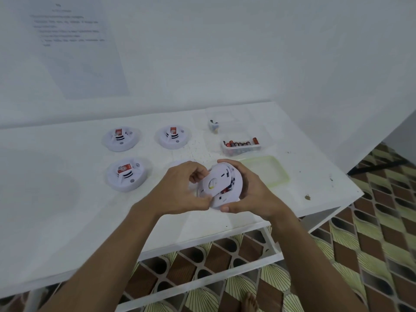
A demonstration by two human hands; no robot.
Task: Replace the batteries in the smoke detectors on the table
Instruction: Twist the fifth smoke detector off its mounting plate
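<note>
Both hands hold one smoke detector point(234, 176) over the table point(67, 221), near its front edge. The right hand point(252, 192) curls round the body, and the left hand point(180, 190) pinches the back plate point(210, 184). I'd twist gently, keeping the batteries point(225, 189) seated.

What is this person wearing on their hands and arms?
Nothing that shows. The left hand and right hand are bare, no gloves or rings visible. Both forearms are uncovered as far as the view reaches: no sleeve, watch or bracelet.
</note>
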